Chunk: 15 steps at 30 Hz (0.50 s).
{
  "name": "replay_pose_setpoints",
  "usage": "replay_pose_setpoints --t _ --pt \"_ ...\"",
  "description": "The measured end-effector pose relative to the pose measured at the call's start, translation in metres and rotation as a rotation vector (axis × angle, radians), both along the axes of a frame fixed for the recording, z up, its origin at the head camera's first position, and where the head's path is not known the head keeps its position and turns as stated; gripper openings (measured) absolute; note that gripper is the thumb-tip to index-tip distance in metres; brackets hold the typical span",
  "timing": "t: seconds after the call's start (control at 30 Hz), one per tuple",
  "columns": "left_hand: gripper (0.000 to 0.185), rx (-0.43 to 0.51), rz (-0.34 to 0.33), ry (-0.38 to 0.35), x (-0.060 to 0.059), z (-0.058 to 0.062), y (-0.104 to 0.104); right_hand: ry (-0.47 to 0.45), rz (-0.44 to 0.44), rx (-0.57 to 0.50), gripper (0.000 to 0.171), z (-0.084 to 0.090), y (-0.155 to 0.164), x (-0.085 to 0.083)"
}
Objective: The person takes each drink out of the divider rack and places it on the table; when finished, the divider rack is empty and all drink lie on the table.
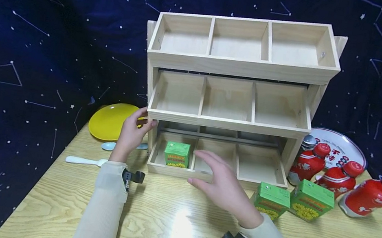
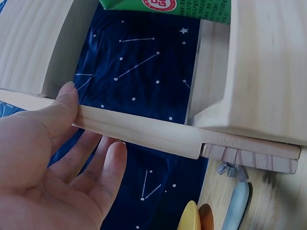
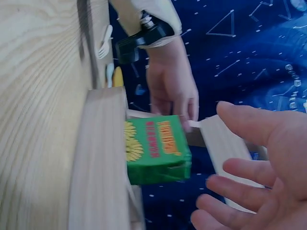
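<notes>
A wooden three-tier shelf (image 1: 243,67) stands on the table, each tier split into three compartments. My left hand (image 1: 134,129) is at its left side. In the left wrist view the thumb lies on one side of the side post (image 2: 139,132) and the fingers on the other, gripping it. One green drink carton (image 1: 177,154) with yellow flowers stands in the bottom tier's left compartment. My right hand (image 1: 220,181), fingers spread and holding nothing, hovers before the bottom tier, right of that carton.
Two more green cartons (image 1: 312,201) stand at the right, near several red bottles (image 1: 374,195) with red caps. A white plate (image 1: 338,147) and a silver-topped shaker (image 1: 308,142) are behind them. Left of the shelf are a yellow plate (image 1: 109,123), a blue spoon (image 1: 108,146) and a white fork (image 1: 84,161).
</notes>
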<state>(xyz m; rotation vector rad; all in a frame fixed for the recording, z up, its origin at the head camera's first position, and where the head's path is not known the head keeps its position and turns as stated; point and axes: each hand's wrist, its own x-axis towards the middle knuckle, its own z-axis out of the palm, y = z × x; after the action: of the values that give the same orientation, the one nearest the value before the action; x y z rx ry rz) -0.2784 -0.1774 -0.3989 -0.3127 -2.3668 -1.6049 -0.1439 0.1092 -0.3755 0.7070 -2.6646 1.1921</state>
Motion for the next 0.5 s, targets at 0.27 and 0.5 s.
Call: replay_pose_setpoints --t 0.27,0.5 --pt "0.054 0.013 -0.010 -0.012 0.001 0.004 0.001 -0.005 -0.018 -0.041 0.071 -0.015 -0.029 -0.036" --pt "0.054 0.002 -0.009 0.003 0.001 0.002 -0.001 -0.016 -0.027 -0.034 0.067 -0.030 -0.047 -0.056"
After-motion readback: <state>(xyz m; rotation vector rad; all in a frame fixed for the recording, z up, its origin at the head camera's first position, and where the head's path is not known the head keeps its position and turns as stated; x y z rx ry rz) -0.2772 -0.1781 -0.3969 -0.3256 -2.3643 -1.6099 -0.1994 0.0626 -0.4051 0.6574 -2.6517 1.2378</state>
